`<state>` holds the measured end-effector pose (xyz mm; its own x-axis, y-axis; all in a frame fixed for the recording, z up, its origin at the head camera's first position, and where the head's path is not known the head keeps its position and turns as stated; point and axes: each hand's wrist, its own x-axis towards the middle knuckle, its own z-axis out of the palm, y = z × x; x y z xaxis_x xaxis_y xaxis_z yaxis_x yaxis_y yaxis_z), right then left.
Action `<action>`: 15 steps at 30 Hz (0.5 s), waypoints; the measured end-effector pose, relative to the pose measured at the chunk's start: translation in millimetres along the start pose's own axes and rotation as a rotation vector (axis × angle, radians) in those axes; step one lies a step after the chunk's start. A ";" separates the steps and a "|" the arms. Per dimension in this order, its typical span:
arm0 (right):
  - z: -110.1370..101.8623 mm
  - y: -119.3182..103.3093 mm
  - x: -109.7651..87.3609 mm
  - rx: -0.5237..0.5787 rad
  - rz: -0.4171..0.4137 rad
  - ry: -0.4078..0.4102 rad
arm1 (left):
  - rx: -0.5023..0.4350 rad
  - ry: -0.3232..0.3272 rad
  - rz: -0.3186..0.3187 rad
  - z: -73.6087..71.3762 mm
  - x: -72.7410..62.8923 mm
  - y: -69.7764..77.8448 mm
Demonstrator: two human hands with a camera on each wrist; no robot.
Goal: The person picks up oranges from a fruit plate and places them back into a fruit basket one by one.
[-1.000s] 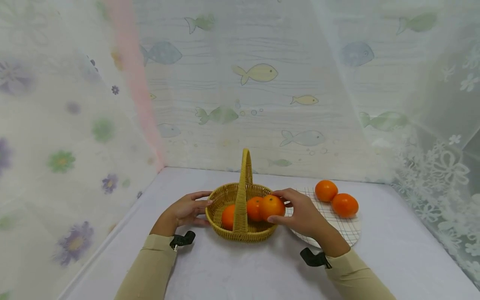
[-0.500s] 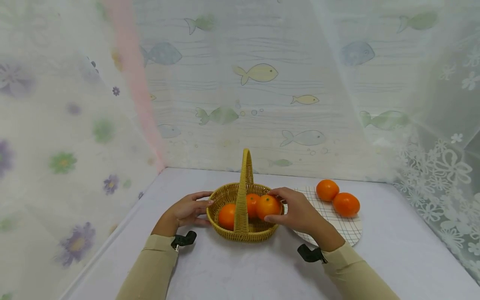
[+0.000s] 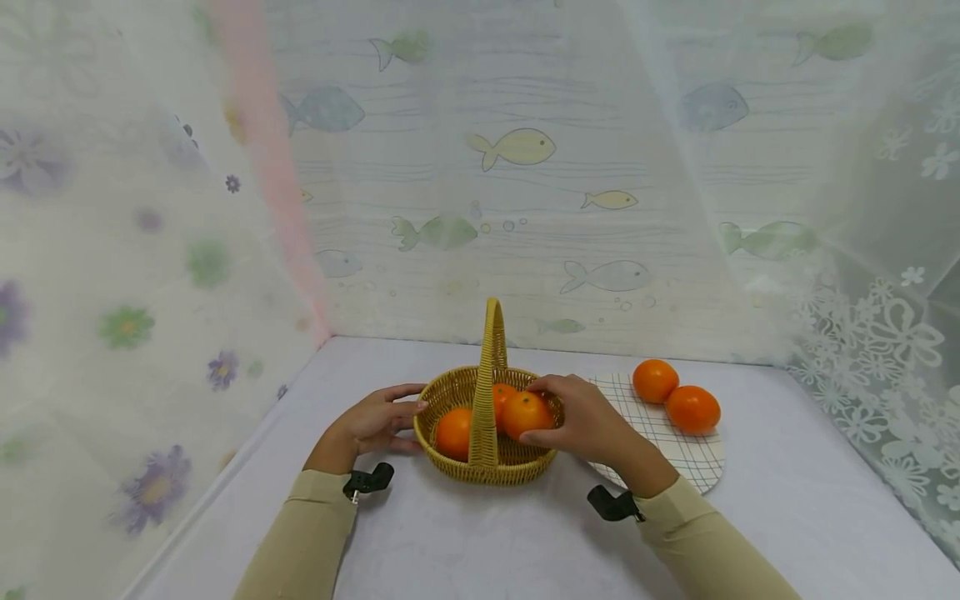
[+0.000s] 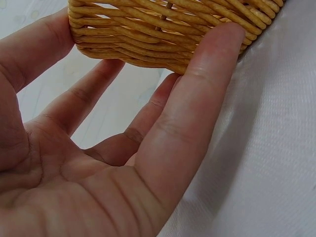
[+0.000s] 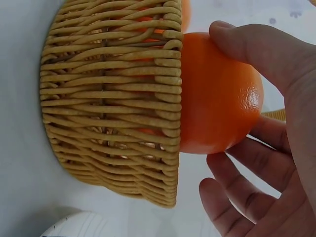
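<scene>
Holding an orange (image 3: 527,415) in your right hand (image 3: 585,419) at the basket's (image 3: 517,474) right end, left hand (image 3: 373,422) spread against its left end, you're seemingly placing it: settle it, then release gently.

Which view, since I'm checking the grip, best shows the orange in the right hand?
The right wrist view: it shows the orange large and close, with the right hand gripping it, though the basket hides part. The head view shows it smaller, from above, partly covered by the hand; the left wrist view doesn't show it.
</scene>
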<state>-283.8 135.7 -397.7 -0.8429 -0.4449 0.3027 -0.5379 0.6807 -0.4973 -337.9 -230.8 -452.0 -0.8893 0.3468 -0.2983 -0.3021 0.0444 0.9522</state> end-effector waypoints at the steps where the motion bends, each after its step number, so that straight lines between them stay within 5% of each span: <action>1: 0.3 -0.7 0.9 -0.006 -0.001 -0.005 | -0.001 -0.002 0.000 0.0 -0.1 0.1; 15: 6.1 -8.9 11.7 -0.003 0.005 -0.098 | -0.005 -0.015 -0.001 0.7 0.3 -0.4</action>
<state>-288.9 120.9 -394.7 -0.8402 -0.4962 0.2189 -0.5338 0.6850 -0.4958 -337.8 -230.1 -452.4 -0.8839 0.3604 -0.2981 -0.3047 0.0399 0.9516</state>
